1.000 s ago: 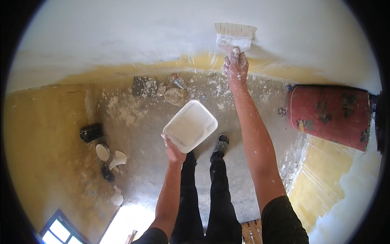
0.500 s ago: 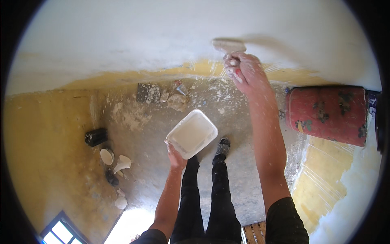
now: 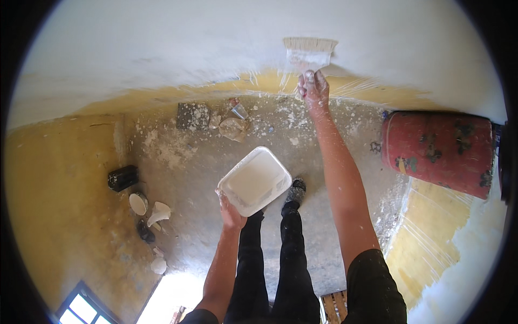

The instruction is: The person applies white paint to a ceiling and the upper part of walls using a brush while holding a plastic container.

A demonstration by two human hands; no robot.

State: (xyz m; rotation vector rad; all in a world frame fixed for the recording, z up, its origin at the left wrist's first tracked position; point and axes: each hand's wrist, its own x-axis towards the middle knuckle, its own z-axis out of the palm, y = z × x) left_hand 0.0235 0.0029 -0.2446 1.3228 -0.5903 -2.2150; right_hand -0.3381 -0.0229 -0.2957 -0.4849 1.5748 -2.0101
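My right hand (image 3: 314,89), speckled with white, grips the handle of a wide, pale-bristled brush (image 3: 309,51) against the wall (image 3: 189,48), which is white above and yellow along its bottom band. Lower and further left, my left hand (image 3: 231,210) grips one side of a rectangular white plastic tub (image 3: 254,178) with whitish material inside. The tub hangs above the floor, over my dark-clad legs.
A red patterned bundle (image 3: 437,154) sits at the right. Spattered debris (image 3: 233,128), a dark object (image 3: 123,177) and white dishes or scraps (image 3: 138,203) lie on the floor (image 3: 167,162). A window (image 3: 82,306), bright doorway (image 3: 164,299) and wooden slatted piece (image 3: 335,308) show below.
The brush dipped down half a second ago and is now higher again, bristles upward on the wall. The tub sits slightly lower in view than a second ago.
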